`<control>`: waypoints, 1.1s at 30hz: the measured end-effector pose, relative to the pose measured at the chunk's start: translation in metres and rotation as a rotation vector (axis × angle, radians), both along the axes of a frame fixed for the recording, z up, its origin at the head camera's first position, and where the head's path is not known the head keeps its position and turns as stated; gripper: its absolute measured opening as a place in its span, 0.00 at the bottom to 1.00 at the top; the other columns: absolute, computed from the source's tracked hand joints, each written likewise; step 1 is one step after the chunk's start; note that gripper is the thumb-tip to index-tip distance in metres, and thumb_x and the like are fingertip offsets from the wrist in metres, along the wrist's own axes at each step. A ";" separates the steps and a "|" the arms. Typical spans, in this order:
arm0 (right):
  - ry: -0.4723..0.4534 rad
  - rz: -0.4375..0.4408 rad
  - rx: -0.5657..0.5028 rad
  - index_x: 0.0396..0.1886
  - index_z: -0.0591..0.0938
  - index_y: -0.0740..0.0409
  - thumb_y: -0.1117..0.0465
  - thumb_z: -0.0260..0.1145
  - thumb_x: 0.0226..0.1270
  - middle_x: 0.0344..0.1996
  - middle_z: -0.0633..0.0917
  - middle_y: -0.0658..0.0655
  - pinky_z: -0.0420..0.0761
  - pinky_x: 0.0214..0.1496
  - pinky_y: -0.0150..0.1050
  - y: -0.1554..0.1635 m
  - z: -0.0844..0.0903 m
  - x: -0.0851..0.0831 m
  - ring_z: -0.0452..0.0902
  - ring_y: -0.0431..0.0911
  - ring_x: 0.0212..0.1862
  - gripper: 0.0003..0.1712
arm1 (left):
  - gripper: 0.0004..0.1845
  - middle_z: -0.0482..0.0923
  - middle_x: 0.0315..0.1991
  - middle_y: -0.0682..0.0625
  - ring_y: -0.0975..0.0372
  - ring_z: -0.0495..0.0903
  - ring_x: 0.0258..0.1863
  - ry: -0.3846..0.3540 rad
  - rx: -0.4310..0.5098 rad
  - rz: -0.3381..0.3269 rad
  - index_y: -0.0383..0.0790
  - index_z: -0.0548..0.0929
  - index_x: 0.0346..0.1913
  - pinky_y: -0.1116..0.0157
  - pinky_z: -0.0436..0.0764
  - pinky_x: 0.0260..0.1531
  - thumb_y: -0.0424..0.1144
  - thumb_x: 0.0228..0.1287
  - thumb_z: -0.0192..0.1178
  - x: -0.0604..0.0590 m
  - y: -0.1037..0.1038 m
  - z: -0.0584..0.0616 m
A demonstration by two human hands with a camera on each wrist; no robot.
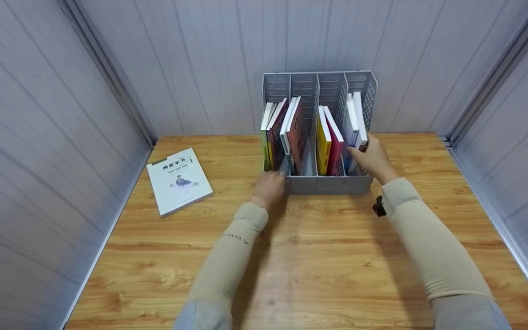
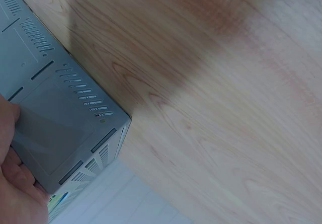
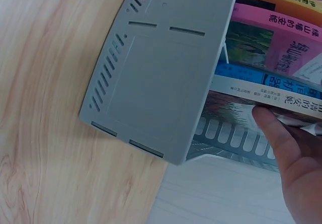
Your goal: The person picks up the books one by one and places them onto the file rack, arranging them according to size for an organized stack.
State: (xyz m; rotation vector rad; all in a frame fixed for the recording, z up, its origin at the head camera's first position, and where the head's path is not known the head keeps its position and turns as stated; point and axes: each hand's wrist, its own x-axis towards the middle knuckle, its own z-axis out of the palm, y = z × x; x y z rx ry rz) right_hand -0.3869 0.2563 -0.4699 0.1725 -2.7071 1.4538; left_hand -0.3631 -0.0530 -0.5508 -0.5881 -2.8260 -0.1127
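A grey slotted book rack (image 1: 323,184) stands at the back of the wooden table, filled with upright books. My left hand (image 1: 271,184) grips the rack's front left corner; in the left wrist view its fingers (image 2: 15,183) lie against the grey front panel (image 2: 55,118). My right hand (image 1: 373,158) pinches the white-covered books (image 1: 354,119) in the rightmost slot. The right wrist view shows the thumb (image 3: 269,126) pressed on the spine of one book (image 3: 271,100) beside the rack's front wall (image 3: 161,73).
A white paperback (image 1: 179,180) lies flat on the table's left side. Yellow and red books (image 1: 329,140) fill the middle slot, and several darker ones (image 1: 284,133) the left slot. Panelled walls close in on three sides of the table (image 1: 319,256).
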 end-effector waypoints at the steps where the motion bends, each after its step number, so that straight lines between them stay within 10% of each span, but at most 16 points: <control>1: -0.009 0.001 0.000 0.80 0.67 0.67 0.57 0.63 0.82 0.68 0.80 0.74 0.84 0.48 0.35 0.000 0.001 -0.001 0.82 0.60 0.59 0.35 | 0.13 0.92 0.44 0.40 0.49 0.91 0.45 -0.005 -0.001 0.001 0.34 0.86 0.52 0.51 0.89 0.51 0.40 0.85 0.57 0.001 0.000 0.000; 8: -0.041 0.019 0.023 0.79 0.66 0.70 0.60 0.62 0.82 0.66 0.79 0.74 0.83 0.61 0.50 0.000 0.004 -0.010 0.79 0.60 0.61 0.34 | 0.12 0.91 0.45 0.40 0.49 0.91 0.47 -0.022 -0.014 0.001 0.34 0.86 0.54 0.52 0.89 0.53 0.37 0.86 0.54 0.003 0.000 0.003; 16: -0.026 0.020 0.050 0.44 0.70 0.61 0.62 0.65 0.74 0.38 0.72 0.57 0.73 0.35 0.34 0.000 0.004 -0.017 0.69 0.47 0.39 0.12 | 0.12 0.92 0.43 0.40 0.48 0.92 0.45 0.023 -0.016 -0.007 0.33 0.87 0.50 0.51 0.90 0.50 0.36 0.84 0.55 0.003 -0.001 0.002; 33: -0.060 0.078 0.011 0.73 0.67 0.73 0.64 0.64 0.75 0.65 0.76 0.74 0.80 0.67 0.53 0.004 0.005 -0.006 0.75 0.64 0.67 0.32 | 0.13 0.91 0.45 0.40 0.47 0.91 0.47 -0.027 -0.002 -0.013 0.33 0.86 0.52 0.51 0.89 0.53 0.39 0.86 0.55 0.002 -0.002 0.003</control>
